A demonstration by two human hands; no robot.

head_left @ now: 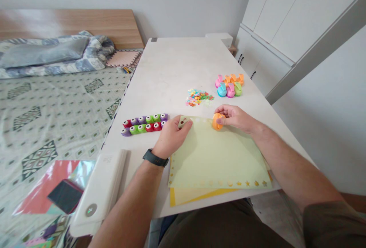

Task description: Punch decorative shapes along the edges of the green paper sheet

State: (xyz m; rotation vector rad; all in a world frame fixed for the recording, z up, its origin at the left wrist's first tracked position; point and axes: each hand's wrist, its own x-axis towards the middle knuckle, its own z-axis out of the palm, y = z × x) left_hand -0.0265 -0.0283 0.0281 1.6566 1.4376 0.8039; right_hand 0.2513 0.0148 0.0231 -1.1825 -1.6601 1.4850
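Pale green sheet [217, 156] taken as landmark, lying on the bench [171, 69]; long axis appears left–right, one long edge toward the wearer. Left hand [172, 135]: grip pinching the sheet's far left corner, thumb on top, presumably to steady it. Right hand [232, 117]: grip pinching orange punch [217, 123] at the sheet's far edge, probably because punched shapes [247, 183] follow the border. Punch looks roughly upright; fingers cover part, facing uncertain. Small punches [141, 128] left of sheet, paper cut-outs [197, 97] beyond it, likely parked clear of the paper.
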